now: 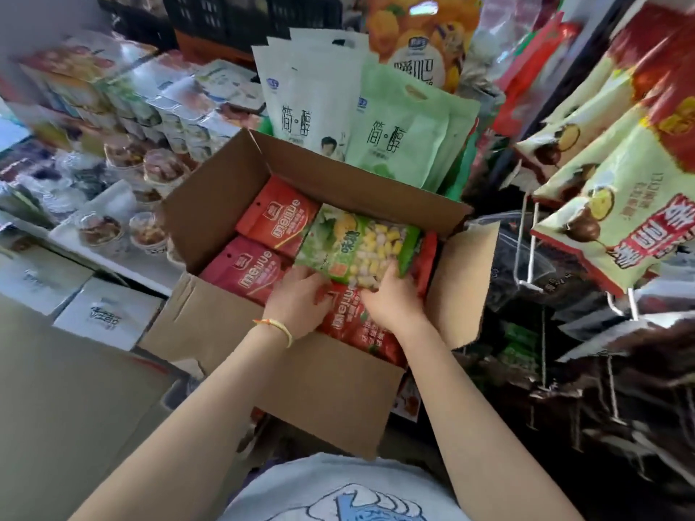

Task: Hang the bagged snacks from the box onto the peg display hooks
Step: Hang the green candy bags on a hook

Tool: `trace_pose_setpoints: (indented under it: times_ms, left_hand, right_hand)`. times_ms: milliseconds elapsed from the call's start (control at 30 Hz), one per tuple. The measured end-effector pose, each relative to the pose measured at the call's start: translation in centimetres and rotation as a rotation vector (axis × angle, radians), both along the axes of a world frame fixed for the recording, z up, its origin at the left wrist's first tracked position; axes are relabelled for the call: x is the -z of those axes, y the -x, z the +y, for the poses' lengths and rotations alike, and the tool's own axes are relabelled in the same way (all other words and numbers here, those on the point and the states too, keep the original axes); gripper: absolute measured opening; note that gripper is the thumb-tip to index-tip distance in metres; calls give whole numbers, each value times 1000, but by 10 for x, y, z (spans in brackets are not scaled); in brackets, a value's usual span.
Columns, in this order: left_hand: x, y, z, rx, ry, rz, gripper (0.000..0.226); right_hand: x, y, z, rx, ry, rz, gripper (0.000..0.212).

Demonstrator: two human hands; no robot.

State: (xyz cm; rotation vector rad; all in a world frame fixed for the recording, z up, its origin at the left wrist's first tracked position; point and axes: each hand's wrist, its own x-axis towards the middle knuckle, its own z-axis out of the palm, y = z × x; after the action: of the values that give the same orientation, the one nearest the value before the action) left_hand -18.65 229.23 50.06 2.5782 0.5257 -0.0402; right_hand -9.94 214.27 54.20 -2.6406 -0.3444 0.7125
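Now both hands, left hand (301, 298) and right hand (391, 298), grip the green bag (357, 244) over the box (316, 385) (light, crinkly, probably slippery), best pinched near its top edge.

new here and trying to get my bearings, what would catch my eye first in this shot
Two hands, the left hand and the right hand, grip the near edge of a green snack bag above an open cardboard box at the centre. Red snack bags lie flat inside the box. At right, pale green chestnut bags hang on white peg hooks.
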Motion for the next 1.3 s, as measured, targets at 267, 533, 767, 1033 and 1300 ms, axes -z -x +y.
trace_pose_setpoints:
  times_ms: [267,533,767,1033,1300]
  left_hand:
    - [18,2,56,11,16,-114,48]
    - [6,1,78,-324,643,-254,39]
    - [-12,0,99,-592,1100,-93,35]
    - [-58,-9,95,-257,1660,-332,52]
    - [-120,-10,58,34,1284,-500,39]
  right_hand:
    - [12,-17,28,744,-563,65,35]
    - [22,11,83,871,-937,533,32]
    - [16,22,86,936,-1246,557,38]
    - [-28,54,52,578,-1236,487,47]
    - [-93,58,-19,521,-1230,116,66]
